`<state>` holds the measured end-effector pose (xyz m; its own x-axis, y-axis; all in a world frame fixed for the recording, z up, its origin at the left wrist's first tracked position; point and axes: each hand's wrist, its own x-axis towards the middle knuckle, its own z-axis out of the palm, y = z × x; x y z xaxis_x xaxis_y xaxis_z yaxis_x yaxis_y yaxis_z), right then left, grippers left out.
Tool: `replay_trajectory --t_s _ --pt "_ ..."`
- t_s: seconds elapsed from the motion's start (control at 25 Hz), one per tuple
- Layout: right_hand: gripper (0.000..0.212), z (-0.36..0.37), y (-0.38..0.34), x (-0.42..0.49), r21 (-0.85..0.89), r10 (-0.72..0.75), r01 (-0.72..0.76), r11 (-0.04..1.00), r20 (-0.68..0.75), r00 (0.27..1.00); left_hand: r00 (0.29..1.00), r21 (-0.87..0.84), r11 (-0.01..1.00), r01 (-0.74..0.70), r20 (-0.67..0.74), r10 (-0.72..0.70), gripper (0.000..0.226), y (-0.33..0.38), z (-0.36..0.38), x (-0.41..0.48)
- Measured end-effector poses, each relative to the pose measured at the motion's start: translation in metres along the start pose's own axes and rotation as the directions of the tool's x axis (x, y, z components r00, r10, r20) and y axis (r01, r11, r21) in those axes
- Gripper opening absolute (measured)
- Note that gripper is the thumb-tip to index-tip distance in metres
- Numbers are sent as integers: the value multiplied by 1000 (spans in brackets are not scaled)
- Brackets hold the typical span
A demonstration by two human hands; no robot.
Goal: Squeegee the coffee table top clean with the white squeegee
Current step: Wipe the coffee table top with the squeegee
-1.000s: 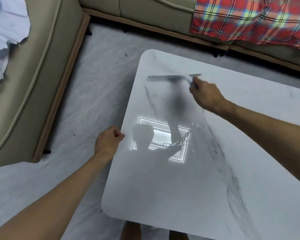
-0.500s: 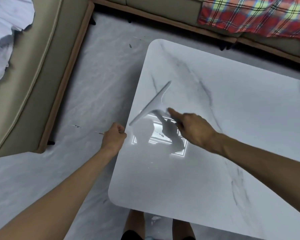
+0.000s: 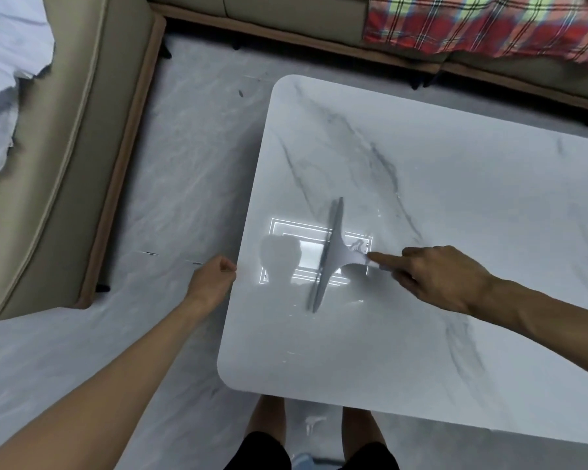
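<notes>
Swung upright since earlier, squeegee gripped by right hand; left hand fisted at table edge.

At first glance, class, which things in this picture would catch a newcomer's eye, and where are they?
The white squeegee lies across a bright rectangular light reflection near the left end of the marble coffee table, held by the right hand. The left hand rests fisted at the table's left edge. A red plaid blanket drapes the sofa, top right.
</notes>
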<state>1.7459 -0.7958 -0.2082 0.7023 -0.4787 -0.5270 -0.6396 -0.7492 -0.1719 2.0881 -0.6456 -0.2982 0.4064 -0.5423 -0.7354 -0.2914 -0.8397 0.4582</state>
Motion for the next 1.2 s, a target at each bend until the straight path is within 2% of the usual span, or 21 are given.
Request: replay_trajectory --t_s 0.12,0.2,0.28,0.44,0.68,0.8,0.96,1.08,1.2 --pt "42 6 -59 33 69 -248 250 966 -26 968 991 -36 998 41 -125 -45 21 -20 -14 -6" --pt "42 23 -104 64 34 -341 339 940 47 939 983 -27 996 81 -160 -84 22 -35 -18 -8" --pt "43 39 -134 83 -12 -385 386 922 53 921 978 -7 995 101 -183 -101 19 -48 -16 -11" --pt "44 59 -123 81 -7 -349 349 937 18 937 976 -62 991 123 -172 -132 19 -57 14 -27" --pt "40 56 -31 17 54 -226 226 973 2 974 990 65 990 126 -68 -122 10 -36 63 -61" --pt "41 57 18 -22 50 -115 114 992 25 993 987 70 988 138 -95 -132 15 -33 78 -80" --pt "41 55 47 -54 34 -6 5 999 41 999 977 -28 991 128 -169 -131 15 -37 88 -104" --pt "41 53 22 -53 68 -92 91 994 4 996 946 -142 982 124 -283 -161 17 -51 87 -113" --pt "42 69 -52 -22 151 -301 297 943 5 954 883 -283 939 194 -367 -293 18 -77 85 -114"
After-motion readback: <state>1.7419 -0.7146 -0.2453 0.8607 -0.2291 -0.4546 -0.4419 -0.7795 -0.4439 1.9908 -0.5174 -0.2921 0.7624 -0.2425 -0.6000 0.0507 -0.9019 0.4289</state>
